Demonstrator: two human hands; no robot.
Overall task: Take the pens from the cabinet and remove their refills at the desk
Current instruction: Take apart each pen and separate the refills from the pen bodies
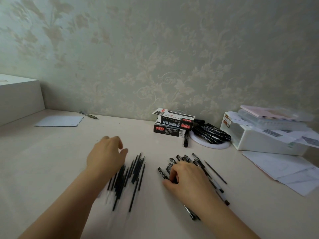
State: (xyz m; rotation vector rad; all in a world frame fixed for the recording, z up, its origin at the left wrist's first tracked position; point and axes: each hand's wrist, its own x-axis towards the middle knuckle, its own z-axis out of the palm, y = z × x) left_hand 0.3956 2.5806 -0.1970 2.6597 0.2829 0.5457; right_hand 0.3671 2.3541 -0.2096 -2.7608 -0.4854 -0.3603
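A loose bundle of thin black refills [133, 171] is lying on the pale desk, left of centre. The refills are running roughly parallel, slanting from lower left to upper right, their near ends blurred. To the right, a cluster of black-capped pens [198, 163] with clear barrels is lying side by side, fanning out with caps pointing away toward the wall. One single refill [215, 171] is lying apart, just beside the right edge of the pens, angled the opposite way. Farther back, a heap of black pens [211, 132] is resting near the wall.
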